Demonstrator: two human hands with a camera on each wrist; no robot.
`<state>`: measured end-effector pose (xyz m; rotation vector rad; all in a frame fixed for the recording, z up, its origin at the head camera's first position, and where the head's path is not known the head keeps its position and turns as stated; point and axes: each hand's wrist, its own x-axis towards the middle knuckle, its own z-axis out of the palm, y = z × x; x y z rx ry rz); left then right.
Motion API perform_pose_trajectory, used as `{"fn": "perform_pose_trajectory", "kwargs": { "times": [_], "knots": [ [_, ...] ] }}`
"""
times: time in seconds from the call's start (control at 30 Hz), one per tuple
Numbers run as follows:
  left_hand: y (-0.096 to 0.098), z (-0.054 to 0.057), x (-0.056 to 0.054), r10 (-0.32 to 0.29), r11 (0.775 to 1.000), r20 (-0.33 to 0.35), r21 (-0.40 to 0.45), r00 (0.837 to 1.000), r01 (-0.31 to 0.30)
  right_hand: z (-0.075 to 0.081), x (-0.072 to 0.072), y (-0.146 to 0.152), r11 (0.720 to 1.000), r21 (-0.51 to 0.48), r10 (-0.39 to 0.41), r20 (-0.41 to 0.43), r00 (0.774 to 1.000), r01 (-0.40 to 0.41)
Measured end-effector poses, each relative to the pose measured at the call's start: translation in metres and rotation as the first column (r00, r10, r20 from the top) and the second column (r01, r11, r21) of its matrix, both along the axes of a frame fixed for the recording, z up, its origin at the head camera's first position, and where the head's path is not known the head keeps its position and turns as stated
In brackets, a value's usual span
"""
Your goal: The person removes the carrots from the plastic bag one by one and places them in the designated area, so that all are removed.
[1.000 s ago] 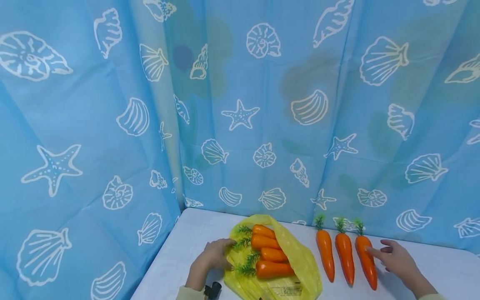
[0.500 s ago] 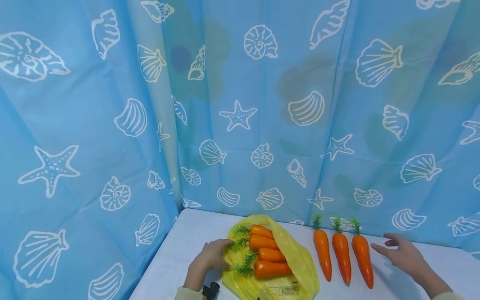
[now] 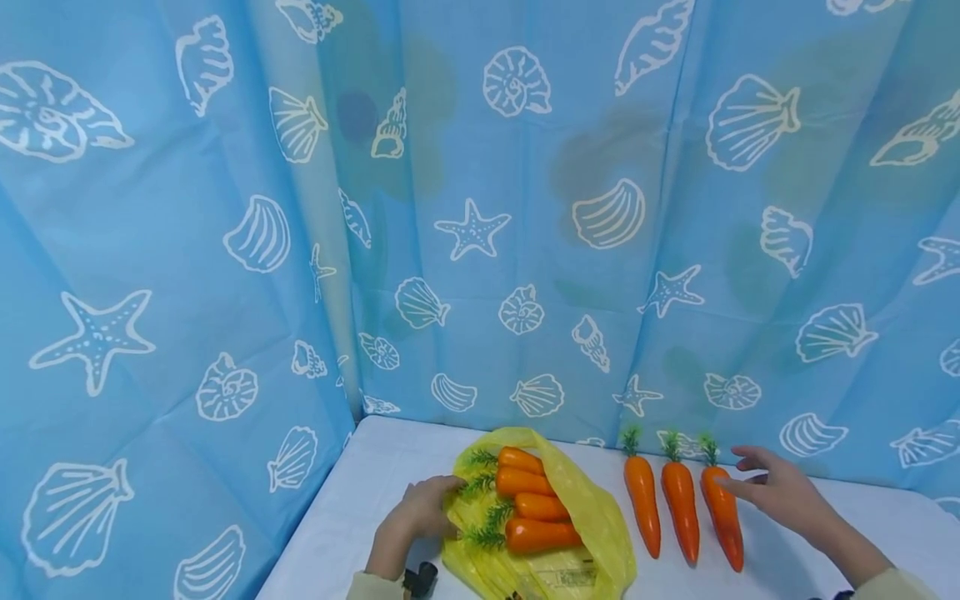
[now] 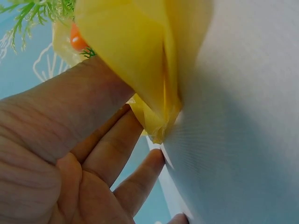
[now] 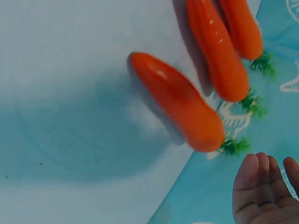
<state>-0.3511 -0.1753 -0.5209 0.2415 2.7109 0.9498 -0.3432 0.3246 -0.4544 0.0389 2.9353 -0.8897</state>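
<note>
A yellow plastic bag [image 3: 611,533] lies on the table with its mouth toward the left. My left hand [image 3: 427,507] holds the edge of that mouth; the left wrist view has the bag's film [image 4: 135,37] between thumb and fingers. Several orange toy carrots [image 3: 542,536] with green tops lie inside the bag. Three more carrots stand in a row to its right: the left one [image 3: 642,507], the middle one [image 3: 680,512] and the right one [image 3: 722,518]. Over the upper part of the right carrot is my right hand [image 3: 783,496], fingers loosely extended, holding nothing.
A white cloth covers the table [image 3: 337,508]. Blue curtains [image 3: 465,350] with white shell and starfish prints rise behind the table and along its left side. The carrots' green tops lie near the back edge. A small black object [image 3: 422,579] is by my left wrist.
My right hand first drew right, away from the right carrot, then came back left over its upper end. My left hand stays at the bag, and the carrots have not moved.
</note>
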Motion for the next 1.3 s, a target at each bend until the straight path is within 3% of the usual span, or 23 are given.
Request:
{"fn": "perform_pose_trajectory", "kwargs": {
  "times": [0.23,0.37,0.77,1.1,1.3],
  "knots": [
    [0.001,0.001,-0.002,0.01,1.0,0.01,0.004,1.0,-0.01,0.005,0.001,-0.018,0.999,-0.027,0.043,-0.039,0.998,-0.044],
    [0.0,-0.001,-0.002,0.016,1.0,0.028,0.0,0.999,-0.016,0.009,0.005,-0.036,0.997,-0.062,0.048,-0.018,0.999,-0.049],
    [0.001,-0.003,-0.003,0.011,1.0,0.002,-0.002,1.0,-0.011,0.023,0.006,-0.086,0.984,-0.122,0.123,-0.04,0.992,-0.127],
    [0.002,-0.001,-0.001,0.013,1.0,0.008,-0.003,1.0,-0.013,0.03,0.017,-0.114,0.966,-0.183,0.175,-0.048,0.983,-0.181],
    [0.001,-0.003,-0.001,0.005,1.0,0.003,0.006,1.0,-0.005,0.032,0.021,-0.13,0.929,-0.271,0.251,-0.039,0.967,-0.252]
  ]
}}
